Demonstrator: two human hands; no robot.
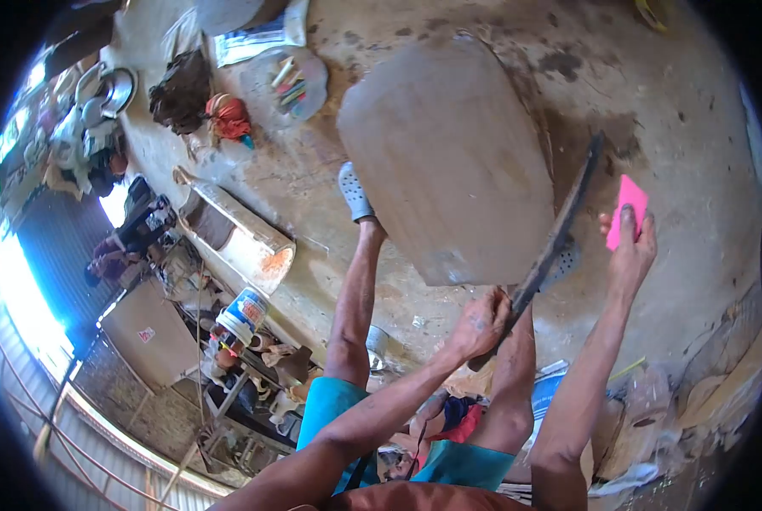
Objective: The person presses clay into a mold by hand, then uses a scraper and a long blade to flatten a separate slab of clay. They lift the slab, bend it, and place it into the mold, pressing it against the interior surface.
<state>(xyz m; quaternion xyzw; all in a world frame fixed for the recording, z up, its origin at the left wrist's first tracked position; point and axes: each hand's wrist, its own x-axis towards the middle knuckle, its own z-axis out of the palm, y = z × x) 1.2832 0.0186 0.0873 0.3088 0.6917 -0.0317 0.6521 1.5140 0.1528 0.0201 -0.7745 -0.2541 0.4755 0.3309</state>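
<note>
My left hand (481, 324) is closed round the lower part of a long, dark, slightly curved strip (560, 234), which slants up to the right. To the right of it, my right hand (631, 240) pinches a flat pink piece (628, 210) between thumb and fingers. A large greyish-brown board (449, 162) with cut corners lies in front of me, between my feet. The strip passes over its lower right edge. Part of my right shoe is hidden behind the strip.
A round tray (317, 81) with coloured sticks, a red bundle (228, 117) and dark cloth (179, 94) lie at upper left. Left of my leg are a long trough (228, 223) and a white-blue bucket (245, 313). A person (113, 255) is at far left.
</note>
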